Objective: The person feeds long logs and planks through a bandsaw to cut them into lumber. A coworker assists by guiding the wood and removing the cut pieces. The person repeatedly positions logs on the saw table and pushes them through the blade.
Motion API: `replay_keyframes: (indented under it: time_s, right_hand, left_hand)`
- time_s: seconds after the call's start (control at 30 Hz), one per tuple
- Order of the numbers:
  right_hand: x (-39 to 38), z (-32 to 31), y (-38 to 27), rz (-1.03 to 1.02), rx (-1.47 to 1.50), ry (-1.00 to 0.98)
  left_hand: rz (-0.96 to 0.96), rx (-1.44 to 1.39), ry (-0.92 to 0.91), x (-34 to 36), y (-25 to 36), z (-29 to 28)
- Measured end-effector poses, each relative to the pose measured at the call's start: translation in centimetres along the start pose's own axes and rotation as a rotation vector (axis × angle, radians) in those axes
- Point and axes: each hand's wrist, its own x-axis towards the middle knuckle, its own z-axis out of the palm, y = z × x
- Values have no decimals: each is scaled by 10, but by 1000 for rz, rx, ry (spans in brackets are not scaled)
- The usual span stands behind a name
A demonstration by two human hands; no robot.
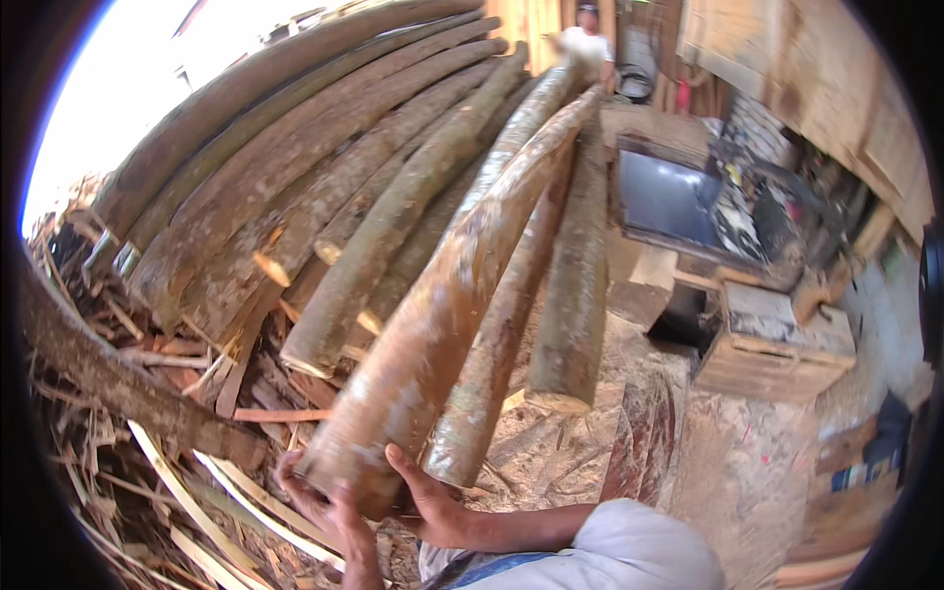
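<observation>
Between left grip [344, 521] and right grip [438, 511], both clasping its near end, the log [442, 295] could roll if one slips.

The person wears a loose, pale grey-white cloth garment with a short, broad, rounded sleeve [639, 544], softly creased and plain where visible. The right forearm [541, 528] below it is bare, as are the left hand [346, 519] and right hand [438, 511]. Mid-blue cloth [501, 567], darker along one side, shows beside the pale garment.
</observation>
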Motion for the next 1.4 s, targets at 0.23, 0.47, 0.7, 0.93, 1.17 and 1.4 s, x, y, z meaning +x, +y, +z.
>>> replay_keyframes:
  time_s: [0.23,0.47,0.7,0.93,1.17,1.4]
  right_hand:
    - [-84,-121,5,-291,10,244]
    - [-195,-158,-21,-532,135,225]
    - [-235,-243,-53,-576,190,-292]
    - [-223,-283,-54,-387,-564,521]
    - [-196,-361,-20,-397,-306,588]
    - [-211,-353,-40,-443,-622,907]
  left_hand:
    - [371,44,-240,-148,-43,60]
    - [647,-206,-892,-174,6,86]
    - [866,-196,-753,-205,49,136]
    - [791,-47,-918,-235,-61,107]
    - [627,-25,-1080,-282,-93,108]
    - [479,-190,-879,-182,-67,60]
